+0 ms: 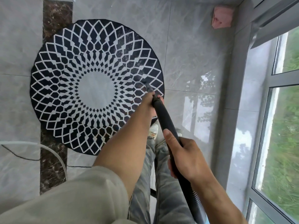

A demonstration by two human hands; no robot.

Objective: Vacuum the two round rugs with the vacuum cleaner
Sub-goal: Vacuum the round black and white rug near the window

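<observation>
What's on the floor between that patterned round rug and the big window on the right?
Seen in the head view: only bare glossy grey tiles between the rug and the window, then a grey ledge along the glass.

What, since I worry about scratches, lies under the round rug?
Grey floor tiles and a dark marble strip pass beneath the round rug; the floor directly below is hidden.

One round navy-and-white patterned rug in view (just the one), one black plastic vacuum wand, two hands, left hand and right hand, one pink block, and seemingly two pale shoes.
</observation>
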